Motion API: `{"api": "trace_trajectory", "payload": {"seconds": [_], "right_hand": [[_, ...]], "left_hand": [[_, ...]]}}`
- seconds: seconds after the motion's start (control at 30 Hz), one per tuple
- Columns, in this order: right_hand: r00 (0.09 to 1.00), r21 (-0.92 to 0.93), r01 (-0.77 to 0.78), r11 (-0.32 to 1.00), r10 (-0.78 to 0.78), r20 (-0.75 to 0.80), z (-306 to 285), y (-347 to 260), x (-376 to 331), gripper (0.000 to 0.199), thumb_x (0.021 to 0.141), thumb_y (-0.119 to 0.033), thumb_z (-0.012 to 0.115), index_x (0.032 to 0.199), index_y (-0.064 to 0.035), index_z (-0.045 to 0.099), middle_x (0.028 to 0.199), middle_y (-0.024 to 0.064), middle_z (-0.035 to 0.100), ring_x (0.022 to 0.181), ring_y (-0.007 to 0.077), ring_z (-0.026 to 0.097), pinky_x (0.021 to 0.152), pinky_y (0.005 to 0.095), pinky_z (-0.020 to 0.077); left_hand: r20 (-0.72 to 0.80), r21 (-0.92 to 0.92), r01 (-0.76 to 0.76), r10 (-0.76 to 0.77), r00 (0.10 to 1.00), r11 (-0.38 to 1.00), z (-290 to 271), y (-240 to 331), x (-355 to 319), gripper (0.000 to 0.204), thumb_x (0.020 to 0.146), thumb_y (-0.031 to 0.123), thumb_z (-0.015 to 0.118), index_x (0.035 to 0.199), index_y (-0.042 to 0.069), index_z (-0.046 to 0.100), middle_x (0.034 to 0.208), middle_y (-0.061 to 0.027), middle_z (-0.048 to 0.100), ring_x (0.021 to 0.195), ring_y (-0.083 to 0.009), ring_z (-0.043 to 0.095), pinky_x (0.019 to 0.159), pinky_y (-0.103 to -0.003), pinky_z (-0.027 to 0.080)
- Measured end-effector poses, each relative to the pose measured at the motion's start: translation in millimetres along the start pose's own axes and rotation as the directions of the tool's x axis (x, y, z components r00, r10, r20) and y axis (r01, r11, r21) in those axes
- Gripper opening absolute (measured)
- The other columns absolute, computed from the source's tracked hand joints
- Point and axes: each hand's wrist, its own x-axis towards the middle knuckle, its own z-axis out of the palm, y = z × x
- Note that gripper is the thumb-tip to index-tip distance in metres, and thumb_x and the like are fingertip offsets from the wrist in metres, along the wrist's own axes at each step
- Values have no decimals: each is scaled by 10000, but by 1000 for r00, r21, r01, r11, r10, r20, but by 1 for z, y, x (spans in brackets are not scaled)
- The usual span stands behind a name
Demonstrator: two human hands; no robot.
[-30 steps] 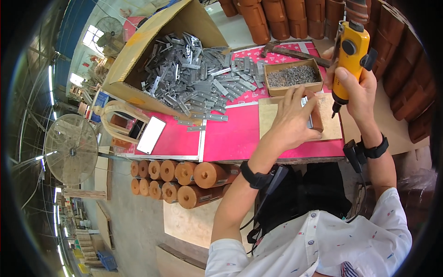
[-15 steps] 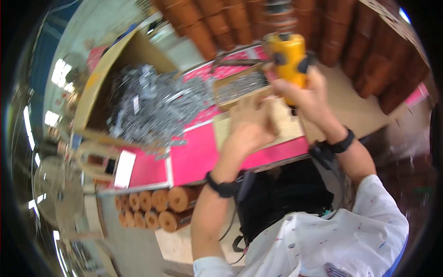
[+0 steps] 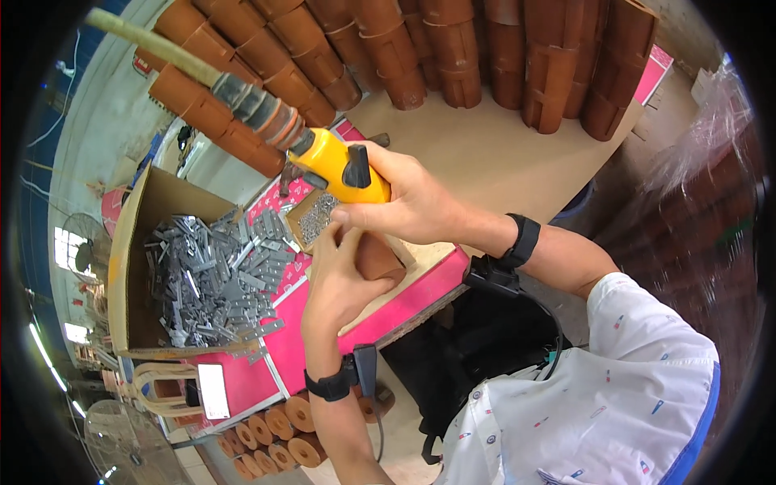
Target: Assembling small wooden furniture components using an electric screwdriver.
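My right hand (image 3: 416, 198) is wrapped round a yellow power driver (image 3: 331, 166) with a black lever. A dark ringed coupling and a pale hose-like length run from the driver toward the upper left. My left hand (image 3: 327, 279) grips a reddish-brown wooden piece (image 3: 378, 257), thumb on its near side and fingers on its far side. The piece rests on a pale wooden board (image 3: 428, 257) at the table edge. The driver's lower end is hidden behind my hands.
A cardboard box (image 3: 129, 267) on its side spills grey metal plates (image 3: 210, 275) onto the pink table (image 3: 303, 356). Beside my left hand stands a small carton of screws (image 3: 314, 214). Brown cylinders (image 3: 388, 56) are stacked at the back; drilled ones (image 3: 279, 424) lie below the table.
The view has shifted and become sharper. The driver has tipped over to the left, its coupling now slanting to the upper left. The brown piece shows in my left hand.
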Motion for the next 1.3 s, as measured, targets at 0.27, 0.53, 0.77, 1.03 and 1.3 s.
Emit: {"api": "trace_trajectory", "payload": {"seconds": [0.27, 0.53, 0.77, 1.03, 1.3], "right_hand": [[998, -30, 41, 999, -42, -42, -2, 4, 1, 471, 757, -149, 737, 1142, 1, 512, 887, 91, 583, 807, 163, 560, 745, 302, 457], [999, -21, 27, 999, -28, -29, 2, 13, -1, 438, 762, -156, 738, 1114, -3, 527, 876, 82, 583, 788, 154, 556, 723, 300, 457], [999, -30, 17, 999, -18, -39, 3, 10, 0, 444, 763, -156, 740, 1117, 2, 524, 887, 83, 590, 792, 158, 557, 732, 296, 460], [1000, -36, 16, 999, -16, 0, 5, 14, 0, 461, 761, -155, 740, 1135, -5, 516, 906, 85, 580, 818, 159, 553, 752, 295, 455], [999, -28, -3, 1000, 4, 36, 7, 10, 0, 478, 795, -129, 734, 1193, -14, 495, 950, 19, 553, 858, 92, 508, 769, 245, 431]], "left_hand": [[-213, -579, -38, -106, 971, 814, 54, -52, -41, 1077, 623, 180, 823, 1454, 70, 148, 1435, -156, 245, 1337, -306, 284, 1108, -430, 267], [-182, -255, 23, -72, 981, 967, 25, -22, -34, 1081, 560, 179, 846, 1436, 50, 226, 1434, -185, 257, 1340, -342, 264, 1100, -443, 278], [-174, -125, -17, -5, 985, 992, 23, -19, -25, 1022, 564, 177, 846, 1418, 76, 292, 1416, -157, 287, 1312, -330, 322, 1096, -439, 306], [-265, -533, -39, -123, 956, 845, 44, -35, -29, 993, 594, 131, 831, 1420, 64, 284, 1404, -127, 277, 1320, -287, 322, 1094, -426, 312], [-271, -531, -55, -108, 956, 846, 42, -42, -32, 1020, 572, 129, 837, 1422, 64, 278, 1398, -143, 289, 1319, -298, 320, 1101, -420, 299]]}}
